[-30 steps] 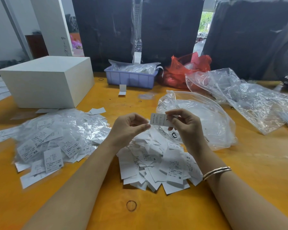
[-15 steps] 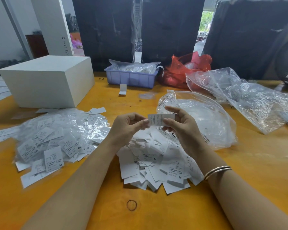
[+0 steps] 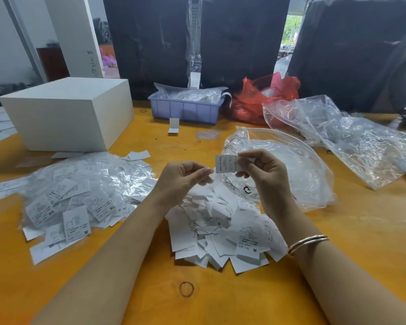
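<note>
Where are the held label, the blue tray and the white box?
held label (image 3: pixel 226 163), head view, middle of its printed face.
blue tray (image 3: pixel 185 112), head view, its front wall.
white box (image 3: pixel 56 125), head view, its front face.

the label (image 3: pixel 225 163) looks like matt white paper; the clear bag (image 3: pixel 302 170) is glossy, crinkled plastic; the table (image 3: pixel 361 231) is smooth orange wood; the bangle (image 3: pixel 307 241) is shiny metal.

Orange table (image 3: pixel 244 306): label heaps (image 3: pixel 220 233), white box (image 3: pixel 66 113), purple tray (image 3: pixel 185 111), perhaps rubber band (image 3: pixel 186 289).
</note>
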A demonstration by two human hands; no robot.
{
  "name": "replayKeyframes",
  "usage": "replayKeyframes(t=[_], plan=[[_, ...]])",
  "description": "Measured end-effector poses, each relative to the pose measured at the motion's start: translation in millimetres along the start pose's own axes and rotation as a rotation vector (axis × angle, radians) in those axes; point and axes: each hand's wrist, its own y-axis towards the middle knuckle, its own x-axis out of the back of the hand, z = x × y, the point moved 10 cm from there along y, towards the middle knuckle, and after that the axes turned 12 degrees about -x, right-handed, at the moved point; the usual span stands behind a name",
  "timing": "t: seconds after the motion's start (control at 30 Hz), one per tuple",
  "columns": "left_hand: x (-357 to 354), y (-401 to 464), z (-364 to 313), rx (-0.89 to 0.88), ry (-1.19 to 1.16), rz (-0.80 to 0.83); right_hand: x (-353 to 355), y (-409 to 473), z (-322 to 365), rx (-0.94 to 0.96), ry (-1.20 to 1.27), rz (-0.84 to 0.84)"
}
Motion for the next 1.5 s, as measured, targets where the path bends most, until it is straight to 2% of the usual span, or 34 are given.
replayKeyframes(t=[0.33, 0.67, 0.93, 1.1, 1.27, 1.5], plan=[[0, 0, 2, 0.000, 0.015, 0.012, 2, -1, 6, 0.064, 0.001, -0.003], [3, 0, 1, -0.006, 0.018, -0.016, -12, -4, 2, 0.063, -0.166, 0.088], [2, -1, -1, -0.003, 0.002, -0.010, 0, -2, 4, 0.085, -0.103, 0.003], [4, -1, 0, -0.003, -0.022, -0.032, -5, -2, 0, 0.071, -0.107, 0.031], [4, -1, -2, -0.017, -0.041, -0.045, 5, 0, 2, 0.065, -0.049, -0.030], [10, -1, -6, -0.059, 0.046, -0.079, -6, -2, 1, 0.053, -0.081, 0.007]])
